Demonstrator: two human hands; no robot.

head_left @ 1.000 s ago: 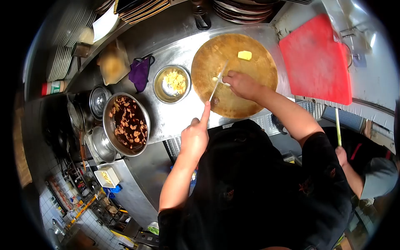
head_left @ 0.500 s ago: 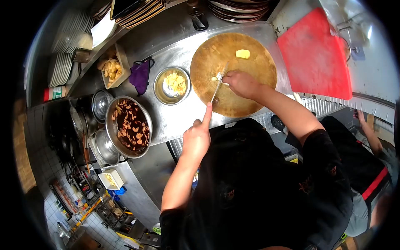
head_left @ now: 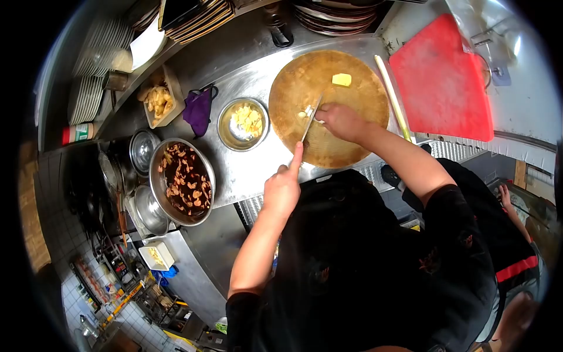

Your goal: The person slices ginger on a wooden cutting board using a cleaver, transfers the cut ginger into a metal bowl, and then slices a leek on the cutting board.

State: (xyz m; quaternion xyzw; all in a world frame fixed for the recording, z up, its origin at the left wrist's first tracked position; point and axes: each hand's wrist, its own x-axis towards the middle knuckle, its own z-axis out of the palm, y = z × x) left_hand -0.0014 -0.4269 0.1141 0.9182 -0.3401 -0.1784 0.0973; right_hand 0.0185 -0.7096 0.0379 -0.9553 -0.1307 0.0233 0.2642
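Note:
A knife [head_left: 312,119] lies across the round wooden chopping board [head_left: 352,141], its blade seen nearly edge-on. My left hand [head_left: 282,188] is closed on its handle, with the index finger stretched along it. On the board, my right hand [head_left: 342,122] has its fingers bunched beside the blade, pressing a small pale piece, mostly hidden. Small pale bits [head_left: 305,112] lie on the other side of the blade. A yellow block [head_left: 341,80] rests near the board's far edge. Left of the board stands a metal bowl [head_left: 220,125] of yellow pieces.
A large bowl [head_left: 212,193] of dark liquid and brown pieces stands left, near a purple cloth [head_left: 198,111] and a ginger tub [head_left: 174,97]. A long pale-green stalk [head_left: 392,97] lies between board and red cutting board [head_left: 440,82]. A co-worker [head_left: 498,234] is at right.
The long stalk now lies right of the round board; a co-worker's hand held one earlier. That person has shifted. My left hand and the knife moved slightly; my right hand stays nearly in place.

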